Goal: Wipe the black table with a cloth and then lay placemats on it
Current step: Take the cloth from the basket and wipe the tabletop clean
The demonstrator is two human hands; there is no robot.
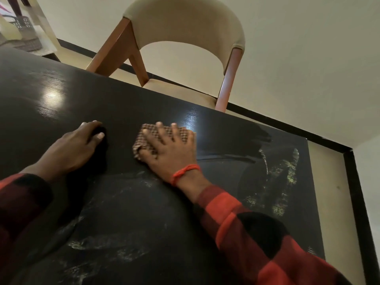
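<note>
Right hand flat on cloth, mid-table.
Right hand (171,150), fingers spread straight, presses the brown checked cloth (162,136) onto the black table (127,202). Left hand (79,147) rests just beside it on the tabletop, fingers loosely bent, holding nothing. Pale streaks across the near and right surface. Beige chair (185,23) at the far edge.

The right hand (170,149) hides most of the checked cloth (148,138); the black table (123,99) is cut off left and below; the chair (185,38) loses its legs behind it.
</note>
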